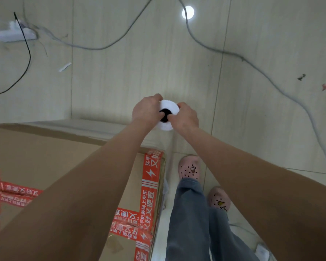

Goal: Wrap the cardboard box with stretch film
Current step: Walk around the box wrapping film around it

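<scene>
The left hand (146, 110) and right hand (186, 117) grip the white stretch film roll (167, 106), seen end-on, above the floor (252, 91) just past the far right corner of the red-taped cardboard box (64, 161). Their fingers (157, 96) curl round its opposite sides, one digit of each at the dark core.

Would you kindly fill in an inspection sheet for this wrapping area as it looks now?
Surface: pale plank floor, one bright light reflection.
Job's things: cardboard box with red printed tape, lower left; white stretch film roll held above the floor beyond the box corner.
Clutter: white scrap, dark scrap, red scrap.
Grippers: left hand and right hand grip the roll, fingers at its dark core.
Cables: grey cable snakes across the floor; black cable by power strip.
Surroundings: wearer's jeans and perforated clogs.
</scene>
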Demonstrator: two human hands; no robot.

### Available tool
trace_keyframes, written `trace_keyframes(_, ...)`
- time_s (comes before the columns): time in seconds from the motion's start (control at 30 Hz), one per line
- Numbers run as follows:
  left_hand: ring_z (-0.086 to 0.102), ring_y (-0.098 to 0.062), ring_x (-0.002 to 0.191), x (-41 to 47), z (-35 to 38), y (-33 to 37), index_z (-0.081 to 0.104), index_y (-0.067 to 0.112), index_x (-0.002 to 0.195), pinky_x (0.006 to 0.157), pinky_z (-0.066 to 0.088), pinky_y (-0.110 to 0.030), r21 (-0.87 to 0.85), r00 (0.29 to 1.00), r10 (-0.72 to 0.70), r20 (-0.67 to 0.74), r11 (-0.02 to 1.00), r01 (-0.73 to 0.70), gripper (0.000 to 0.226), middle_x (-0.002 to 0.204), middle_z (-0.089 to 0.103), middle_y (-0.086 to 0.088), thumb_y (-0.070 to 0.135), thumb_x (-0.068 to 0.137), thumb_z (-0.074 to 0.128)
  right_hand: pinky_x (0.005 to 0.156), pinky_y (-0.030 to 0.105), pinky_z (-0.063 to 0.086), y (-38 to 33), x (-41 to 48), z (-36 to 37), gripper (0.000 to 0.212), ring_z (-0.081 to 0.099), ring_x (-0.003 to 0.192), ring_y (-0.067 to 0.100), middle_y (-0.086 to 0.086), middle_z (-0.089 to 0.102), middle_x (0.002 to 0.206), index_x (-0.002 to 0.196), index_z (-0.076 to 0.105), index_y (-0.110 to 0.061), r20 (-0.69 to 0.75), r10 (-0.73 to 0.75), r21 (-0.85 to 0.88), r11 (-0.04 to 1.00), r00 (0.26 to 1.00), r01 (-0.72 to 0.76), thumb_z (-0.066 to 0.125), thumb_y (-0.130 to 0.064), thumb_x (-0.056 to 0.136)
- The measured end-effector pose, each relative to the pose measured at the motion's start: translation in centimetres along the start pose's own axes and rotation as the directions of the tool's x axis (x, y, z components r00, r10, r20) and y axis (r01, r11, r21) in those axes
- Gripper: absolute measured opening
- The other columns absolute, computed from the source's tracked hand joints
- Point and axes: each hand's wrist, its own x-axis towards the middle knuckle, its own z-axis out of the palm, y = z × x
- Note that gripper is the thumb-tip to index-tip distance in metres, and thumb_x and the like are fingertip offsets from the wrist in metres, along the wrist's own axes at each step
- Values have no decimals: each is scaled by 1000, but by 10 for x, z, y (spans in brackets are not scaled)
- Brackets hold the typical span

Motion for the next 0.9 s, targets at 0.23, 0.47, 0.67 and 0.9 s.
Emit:
trace_keyframes(0.23, 59, -31, 85, 15, -10, 1, 55, 7, 106, 62, 38, -32, 98, 997, 63, -32, 993, -60, 24, 96, 58, -11, 14, 82, 56, 75, 31, 45, -24, 14, -3, 35, 58, 103, 26, 5, 64, 107, 119, 53, -20, -30, -90, -242, 967, 996, 80, 58, -24, 85)
trace_keyframes(0.47, 59, -30, 85, 19, -18, -35, 53, 9, 90, 63, 40, -31, -245, 955, -295, -18, 928, 282, 17, 98, 62, -12, 21, 80, 60, 76, 31, 44, -51, 16, 10, 56, 59, 105, 25, 5, 57, 121, 130, 45, -13, 74, 20, -76, 997, 997, -14, 66, -37, 84)
trace_keyframes(0.67, 68, -31, 72, 18, -23, -73, 57, 5, 90, 69, 57, -37, -460, 889, -456, 37, 782, 420, 31, 90, 67, -14, 33, 79, 63, 73, 31, 47, -77, 22, 41, 35, 63, 98, 27, 6, 63, 114, 118, 56, -15, 121, -56, -33, 998, 991, 60, 60, -26, 85)
trace_keyframes(0.9, 62, -32, 97, 19, -37, -95, 54, 5, 106, 69, 44, -31, -229, 913, -404, 47, 886, 404, 32, 104, 64, -14, 27, 84, 61, 74, 29, 40, -104, 23, 58, 26, 58, 103, 27, 7, 64, 109, 113, 58, -16, 149, -185, -235, 948, 971, 216, 54, -17, 88)
